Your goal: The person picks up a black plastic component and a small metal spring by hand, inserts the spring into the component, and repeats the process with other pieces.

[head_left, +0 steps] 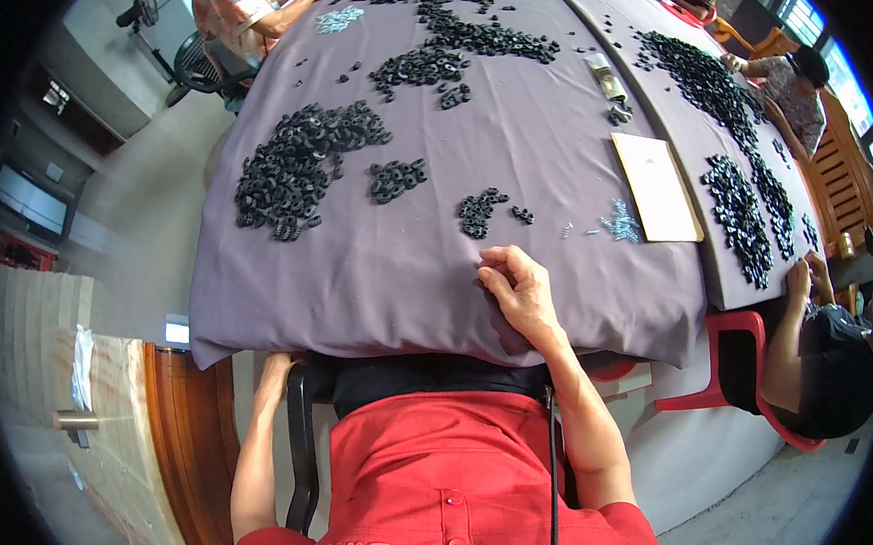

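Note:
My right hand [519, 294] is over the near part of the cloth-covered table, thumb and fingers pinched together. What they hold, if anything, is too small to make out. Just beyond it lies a little curved cluster of small black plastic parts [477, 213], with a few loose ones [523, 215] beside it. Silvery screws [620, 222] lie scattered to the right of these. My left hand [279, 365] hangs low at the table's near edge, next to the chair's black armrest [302, 442]; its fingers are hidden.
Larger heaps of black parts [290, 169] spread over the purple-grey tablecloth [387, 290]. A pale flat board [656, 188] and a crumpled packet [607, 77] lie at the right. Co-workers sit around, one on a red chair [715, 363]. A fan [141, 6] stands far left.

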A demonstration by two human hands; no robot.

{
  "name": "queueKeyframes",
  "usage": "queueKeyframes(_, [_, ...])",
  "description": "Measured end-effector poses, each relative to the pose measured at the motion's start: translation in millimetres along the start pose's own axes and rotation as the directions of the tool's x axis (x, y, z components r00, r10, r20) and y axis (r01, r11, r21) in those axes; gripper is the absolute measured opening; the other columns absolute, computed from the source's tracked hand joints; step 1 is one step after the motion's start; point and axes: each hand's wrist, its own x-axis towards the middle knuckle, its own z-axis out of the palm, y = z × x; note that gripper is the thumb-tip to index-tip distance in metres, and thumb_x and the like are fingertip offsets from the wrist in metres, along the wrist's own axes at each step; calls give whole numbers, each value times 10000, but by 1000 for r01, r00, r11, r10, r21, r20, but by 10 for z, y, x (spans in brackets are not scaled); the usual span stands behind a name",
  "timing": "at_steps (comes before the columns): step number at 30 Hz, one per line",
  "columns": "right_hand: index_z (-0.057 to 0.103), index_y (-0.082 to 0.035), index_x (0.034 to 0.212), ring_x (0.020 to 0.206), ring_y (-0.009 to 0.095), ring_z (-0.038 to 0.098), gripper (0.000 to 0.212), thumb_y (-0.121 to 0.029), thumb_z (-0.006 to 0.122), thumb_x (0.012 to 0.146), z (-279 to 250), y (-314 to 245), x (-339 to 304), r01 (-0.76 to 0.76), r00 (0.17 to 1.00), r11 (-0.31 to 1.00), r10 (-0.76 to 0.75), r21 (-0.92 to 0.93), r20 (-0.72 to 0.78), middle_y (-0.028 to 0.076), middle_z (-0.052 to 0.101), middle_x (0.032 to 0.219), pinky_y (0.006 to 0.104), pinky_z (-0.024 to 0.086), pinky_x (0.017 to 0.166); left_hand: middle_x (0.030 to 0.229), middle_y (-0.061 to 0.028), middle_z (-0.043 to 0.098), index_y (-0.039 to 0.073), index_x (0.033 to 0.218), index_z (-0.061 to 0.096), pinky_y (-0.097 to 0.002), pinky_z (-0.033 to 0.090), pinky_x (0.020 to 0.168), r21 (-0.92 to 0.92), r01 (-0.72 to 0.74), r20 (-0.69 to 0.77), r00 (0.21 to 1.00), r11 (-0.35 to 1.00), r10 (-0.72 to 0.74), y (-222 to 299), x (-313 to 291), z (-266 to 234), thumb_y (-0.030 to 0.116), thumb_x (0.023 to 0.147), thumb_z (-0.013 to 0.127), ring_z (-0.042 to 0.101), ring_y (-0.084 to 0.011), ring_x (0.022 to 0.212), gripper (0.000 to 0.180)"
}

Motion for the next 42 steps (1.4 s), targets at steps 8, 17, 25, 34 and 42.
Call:
queueKeyframes(8, [608,-43,876,672,281,601,60,-59,623,821,-674,-132,89,55,898,811,-296,-583,-326,126,592,789,356,477,606,852,-193,656,-44,893,636,-396,485,733,25,-166,-21,986,986,166,1202,-718,-980,139,794,654,638,-328,789,209])
queueKeyframes(17, [537,-13,870,804,368,583,70,-78,549,847,-676,264,283,-66,964,550,-181,-833,-196,192,531,932,434,485,703,829,-155,621,16,850,623,-400,487,691,-75,-661,-158,747,746,646,2417,-533,-852,150,845,599,614,-342,771,136])
queueKeyframes(25, [523,-45,923,792,362,558,79,-16,515,850,-567,256,182,-42,935,580,-263,-813,-236,156,511,906,438,456,667,881,-142,595,-6,895,604,-388,483,743,18,-815,-384,530,580,756,3187,-4,-365,79,823,617,590,-317,822,112])
queueKeyframes(34, [494,-30,935,822,338,565,53,-36,506,884,-571,304,177,9,930,634,-289,-773,-226,147,546,876,417,449,692,1280,-245,424,-17,1206,496,-466,361,1002,275,-742,-505,429,611,749,3485,177,287,147,827,634,427,-400,1207,435])
queueKeyframes(42, [499,-25,950,820,356,559,67,-31,495,883,-641,325,79,0,938,621,-273,-784,-216,160,544,882,422,446,698,1262,-231,448,-20,1198,503,-472,341,1017,296,-721,-466,464,627,753,3365,84,335,206,867,598,420,-383,1219,411])
